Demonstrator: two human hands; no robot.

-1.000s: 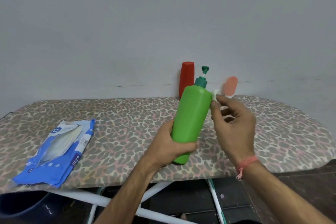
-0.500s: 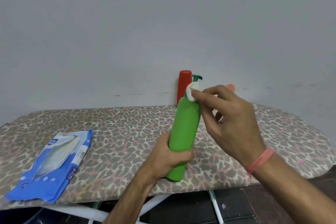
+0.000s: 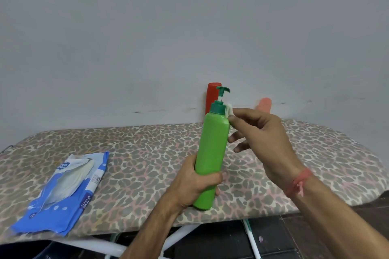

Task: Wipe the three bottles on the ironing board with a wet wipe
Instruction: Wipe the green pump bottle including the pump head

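A tall green pump bottle (image 3: 212,149) with a dark green pump top stands nearly upright above the ironing board (image 3: 147,153). My left hand (image 3: 193,185) grips its lower part. My right hand (image 3: 261,141) pinches a small folded white wet wipe (image 3: 229,109) against the bottle's shoulder, just right of the pump collar. A red bottle (image 3: 211,94) stands at the wall behind the green one, partly hidden by it. An orange-pink bottle (image 3: 264,104) stands to its right, its lower part hidden by my right hand.
A blue wet-wipe packet (image 3: 63,191) lies open on the left of the leopard-print board, near the front edge. The grey wall runs right behind the board. White board legs (image 3: 181,235) and dark floor show below.
The green bottle has swung more upright. My right hand with the wipe has moved from the bottle's top front to the right side of its shoulder, so the pump top shows again.
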